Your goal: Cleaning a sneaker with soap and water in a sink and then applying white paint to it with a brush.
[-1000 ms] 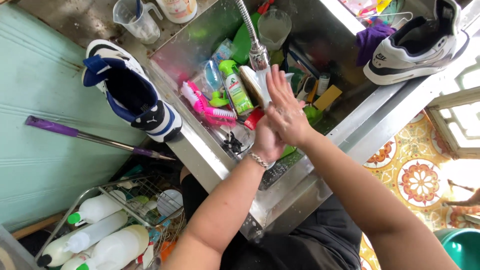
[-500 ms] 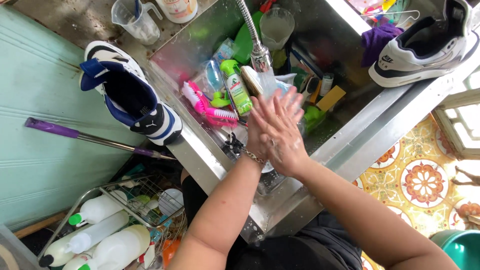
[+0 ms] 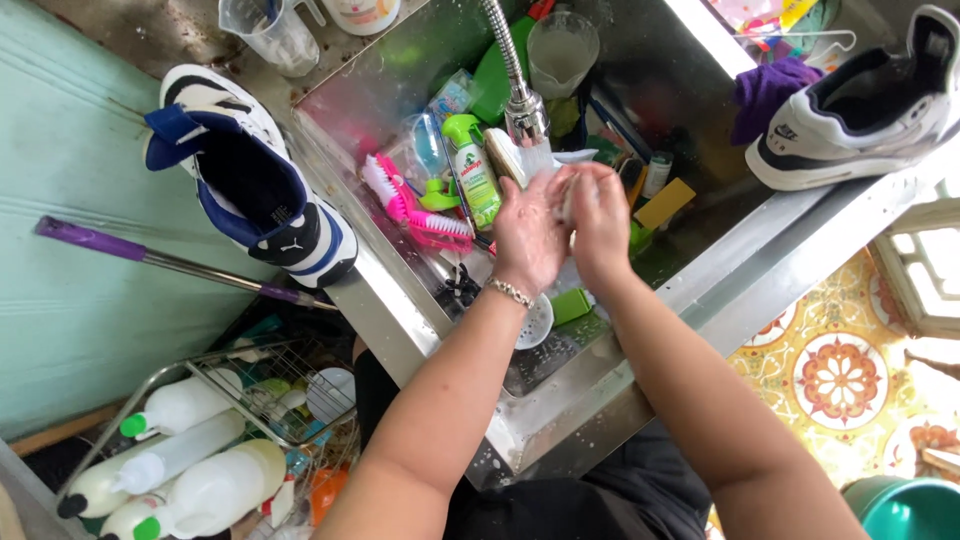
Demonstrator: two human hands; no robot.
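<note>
Two hands, left hand (image 3: pixel 528 238) and right hand (image 3: pixel 602 222), open, palms pressed together under one faucet (image 3: pixel 524 112), over sink (image 3: pixel 400 90), two sneakers, one (image 3: pixel 250 180) on left rim, one (image 3: pixel 850 110) on right rim, one pink brush (image 3: pixel 415 205).

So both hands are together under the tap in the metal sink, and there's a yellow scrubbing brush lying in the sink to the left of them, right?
Not quite: in the head view the scrubbing brush is pink, not yellow. The rest holds: left hand and right hand meet under the tap in the metal sink.

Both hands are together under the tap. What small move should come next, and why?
Probably keep rubbing the left hand against the right hand under the tap: water is running over them, and they are pressed together above the sink.
</note>
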